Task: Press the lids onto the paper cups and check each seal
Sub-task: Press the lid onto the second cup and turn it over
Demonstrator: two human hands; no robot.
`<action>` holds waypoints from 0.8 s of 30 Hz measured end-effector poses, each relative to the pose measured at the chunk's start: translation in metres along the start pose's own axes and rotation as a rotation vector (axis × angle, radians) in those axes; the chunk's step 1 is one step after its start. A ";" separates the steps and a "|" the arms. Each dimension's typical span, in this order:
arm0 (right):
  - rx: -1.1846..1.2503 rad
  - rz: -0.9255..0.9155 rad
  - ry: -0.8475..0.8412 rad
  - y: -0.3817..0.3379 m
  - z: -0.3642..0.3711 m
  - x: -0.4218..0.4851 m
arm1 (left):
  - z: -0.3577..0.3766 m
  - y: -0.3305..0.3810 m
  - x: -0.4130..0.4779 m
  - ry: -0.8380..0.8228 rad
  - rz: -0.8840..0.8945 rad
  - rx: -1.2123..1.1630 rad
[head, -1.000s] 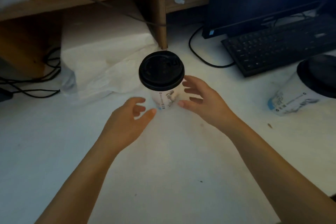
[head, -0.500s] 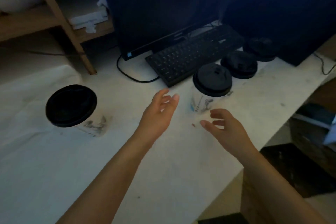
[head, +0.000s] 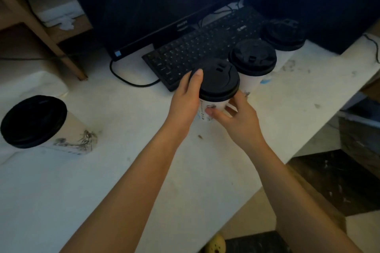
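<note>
A white paper cup (head: 212, 109) with a black lid (head: 218, 81) stands in front of the keyboard. My left hand (head: 188, 98) wraps its left side, the thumb resting on the lid's rim. My right hand (head: 238, 117) grips the cup's lower right wall. Two more lidded cups (head: 252, 61) (head: 282, 36) stand in a row behind it to the right. A fourth lidded cup (head: 35, 122) stands alone at the far left of the white table (head: 127, 150).
A black keyboard (head: 195, 51) and a monitor (head: 156, 8) sit behind the cups, with a cable looping on the table. A wooden shelf leg (head: 45, 33) stands at the back left. The table's edge runs diagonally at the right, with dark floor below.
Both hands left the left cup, swung right and closed around the nearest cup by the keyboard. The view turned right with them.
</note>
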State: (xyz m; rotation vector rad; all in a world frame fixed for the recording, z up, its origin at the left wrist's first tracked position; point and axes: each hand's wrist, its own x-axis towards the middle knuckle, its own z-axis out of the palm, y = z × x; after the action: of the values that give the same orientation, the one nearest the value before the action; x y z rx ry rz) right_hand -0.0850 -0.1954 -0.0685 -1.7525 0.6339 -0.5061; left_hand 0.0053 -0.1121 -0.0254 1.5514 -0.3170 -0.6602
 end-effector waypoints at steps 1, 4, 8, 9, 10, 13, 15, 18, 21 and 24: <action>0.002 -0.005 -0.002 0.001 0.000 -0.001 | 0.000 -0.001 -0.001 0.010 -0.002 -0.002; 0.000 -0.020 -0.024 0.000 -0.001 -0.010 | -0.003 -0.006 -0.011 0.033 -0.002 0.016; 0.013 -0.021 -0.044 -0.004 0.004 -0.032 | -0.012 -0.012 -0.033 0.052 -0.002 0.037; 0.025 -0.026 -0.046 -0.004 0.006 -0.038 | -0.014 -0.014 -0.039 0.064 -0.009 0.037; 0.039 -0.032 -0.048 -0.004 0.008 -0.044 | -0.017 -0.016 -0.045 0.076 -0.012 0.035; 0.059 -0.028 -0.067 -0.003 0.018 -0.061 | -0.023 -0.022 -0.063 0.099 -0.023 0.038; 0.061 -0.024 -0.096 -0.005 0.020 -0.069 | -0.027 -0.023 -0.070 0.111 -0.038 0.041; 0.033 0.025 -0.213 -0.012 0.007 -0.070 | -0.032 -0.014 -0.073 0.116 -0.064 0.044; 0.059 0.122 -0.161 -0.030 -0.014 -0.060 | -0.031 0.001 -0.071 0.192 0.008 0.071; 0.142 0.098 0.026 -0.059 -0.017 -0.041 | -0.017 0.017 -0.066 0.248 0.132 0.275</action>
State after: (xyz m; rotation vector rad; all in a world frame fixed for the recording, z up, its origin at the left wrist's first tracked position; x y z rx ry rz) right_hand -0.1179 -0.1690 -0.0077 -1.5756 0.6823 -0.4948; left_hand -0.0341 -0.0625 0.0048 1.8360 -0.3300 -0.3248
